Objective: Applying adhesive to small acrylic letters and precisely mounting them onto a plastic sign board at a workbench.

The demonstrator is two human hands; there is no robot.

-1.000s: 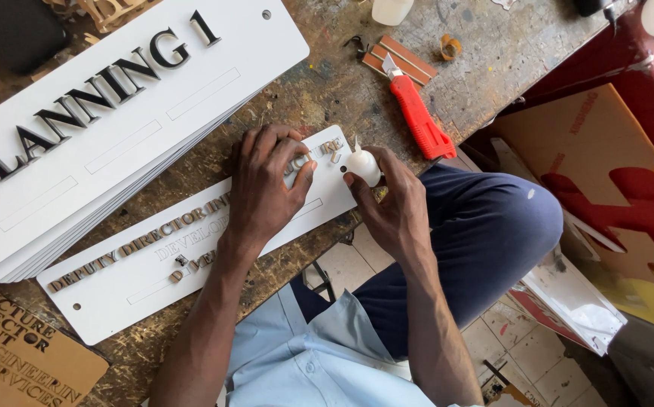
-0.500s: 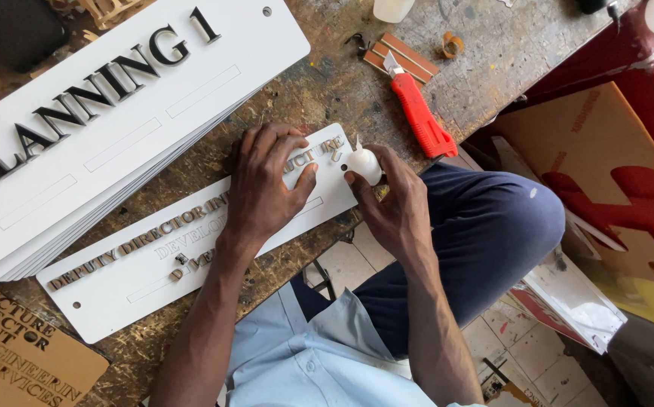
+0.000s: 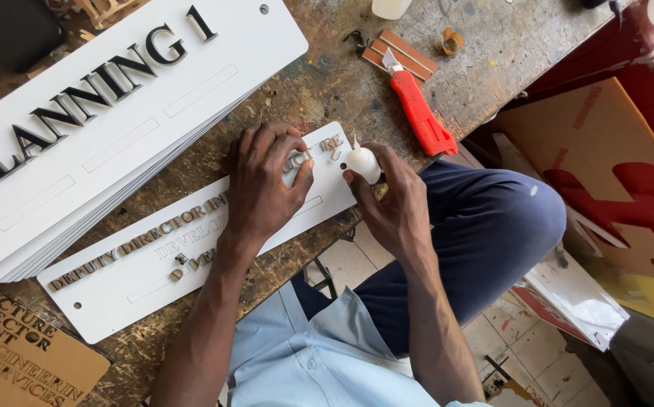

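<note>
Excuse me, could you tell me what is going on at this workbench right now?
A person seated at a worn wooden workbench is fitting small metallic letters onto a narrow white sign plate. The left hand presses flat on the plate over the letters, while the right hand holds a small white glue bottle, nozzle tipped toward the plate's end. A stack of larger white signs lies beyond, and a red utility knife rests nearby, untouched.

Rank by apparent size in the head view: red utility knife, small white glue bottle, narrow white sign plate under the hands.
1. Narrow white sign plate
2. Red utility knife
3. Small white glue bottle, partly hidden by the right hand
</note>
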